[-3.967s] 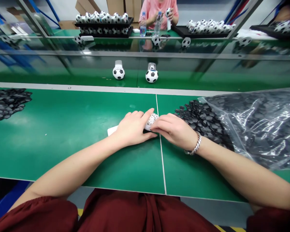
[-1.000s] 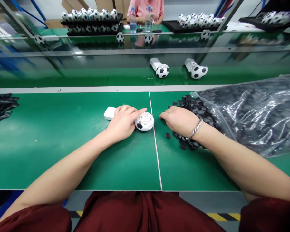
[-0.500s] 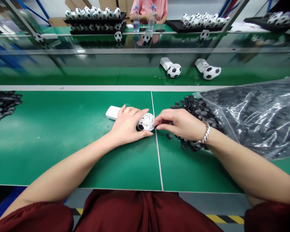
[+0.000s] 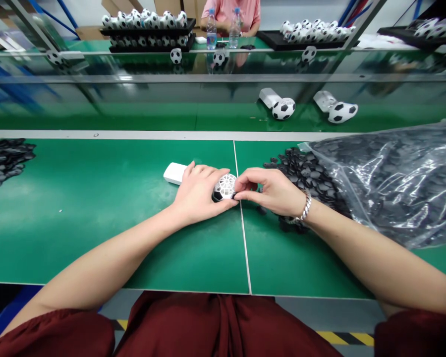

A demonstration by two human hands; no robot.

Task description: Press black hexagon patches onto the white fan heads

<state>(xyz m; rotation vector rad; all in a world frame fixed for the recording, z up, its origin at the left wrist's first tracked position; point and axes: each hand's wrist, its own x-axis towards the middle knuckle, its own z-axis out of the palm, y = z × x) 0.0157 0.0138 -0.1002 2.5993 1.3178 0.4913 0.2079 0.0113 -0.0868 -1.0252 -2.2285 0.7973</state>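
Note:
A white ball-shaped fan [image 4: 225, 186] with a lattice head and a white handle lies on the green table [image 4: 96, 208]. My left hand [image 4: 198, 194] is wrapped over its handle and head, holding it down. My right hand [image 4: 271, 190] pinches at the right side of the head, fingertips pressed against the lattice; whatever small piece they hold is hidden. A heap of small black patches [image 4: 308, 173] lies just right of my right hand.
A clear plastic bag [image 4: 394, 178] of black patches fills the right side. Another patch heap [image 4: 3, 158] sits far left. Two finished ball fans [image 4: 282, 106] [image 4: 338, 110] lie on the conveyor behind. Trays of balls [image 4: 148, 27] and a person in pink [image 4: 232, 12] are opposite.
My right hand left the black patch heap and came to the fan's head, now pinching against it. The two fans on the conveyor have travelled to the right.

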